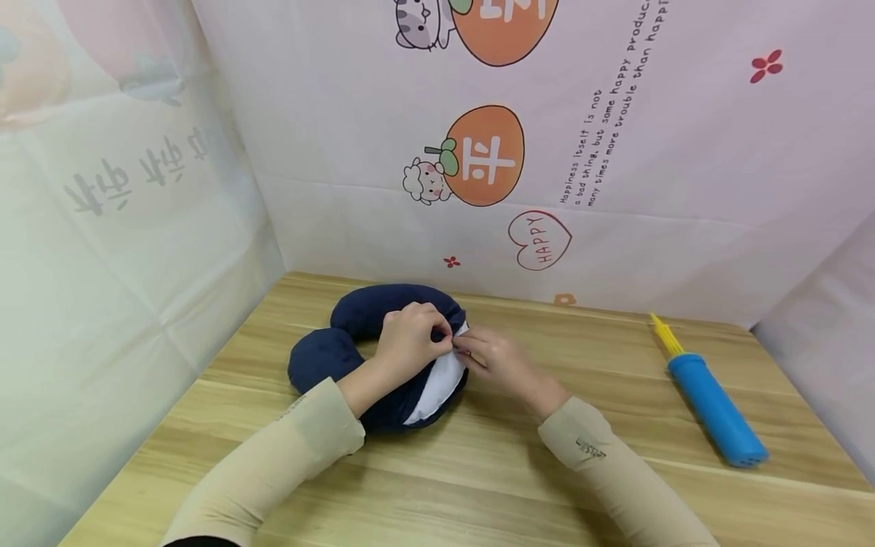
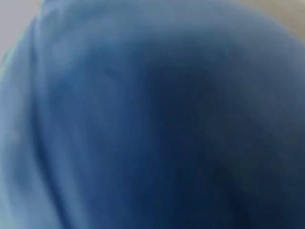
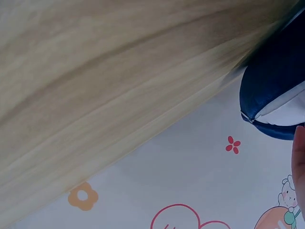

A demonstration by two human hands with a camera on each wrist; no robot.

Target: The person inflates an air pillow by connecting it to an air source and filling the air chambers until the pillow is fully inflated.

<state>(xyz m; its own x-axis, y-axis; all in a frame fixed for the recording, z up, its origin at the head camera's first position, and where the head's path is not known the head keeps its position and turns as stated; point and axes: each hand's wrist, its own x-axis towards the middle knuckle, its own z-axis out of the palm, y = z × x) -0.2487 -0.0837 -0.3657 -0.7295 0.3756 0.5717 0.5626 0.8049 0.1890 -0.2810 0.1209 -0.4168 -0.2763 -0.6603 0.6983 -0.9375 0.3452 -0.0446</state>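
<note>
A navy U-shaped neck pillow [image 1: 321, 358] lies on the table, its cover parted along the outer curve so that a white inner [image 1: 437, 389] shows. My left hand [image 1: 410, 338] reaches over the pillow and pinches the edge of the opening between thumb and finger. From the right side, my right hand [image 1: 502, 363] pinches the same edge, close to the left fingertips. What exactly lies between the fingertips is too small to tell. Blurred blue pillow fabric fills the left wrist view. In the right wrist view a finger [image 3: 299, 162] shows beside the white strip.
A blue hand pump [image 1: 718, 410] with a yellow nozzle lies at the right of the wooden table [image 1: 478, 486]. Printed white cloth [image 1: 355, 137] hangs behind the table and along both sides.
</note>
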